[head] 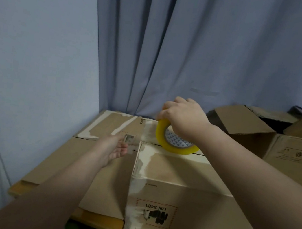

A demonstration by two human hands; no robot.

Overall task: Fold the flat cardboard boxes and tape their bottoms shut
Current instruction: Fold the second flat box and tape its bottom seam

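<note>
Head view: fingers of your right hand curl round the yellow roll, held on edge on the box at its far top seam, while your left hand, blurred, pinches the clear tape end just beyond the box's far left corner.

Dim, even indoor light with a cool blue-grey cast over the curtain beyond both hands and the wall left of them. No glare and no hard shadows. A soft shadow lies on the cardboard box beneath the left forearm, and the open box right of the right hand is dark inside. The left hand is smeared by motion blur, its fingers indistinct. The right hand and the yellow roll of tape it grips are sharper. The wide lens bends the wall lines left of the left hand and swells the forearms near the bottom edge. A pink blur fills the bottom-left corner. Fine detail is soft throughout.
</note>
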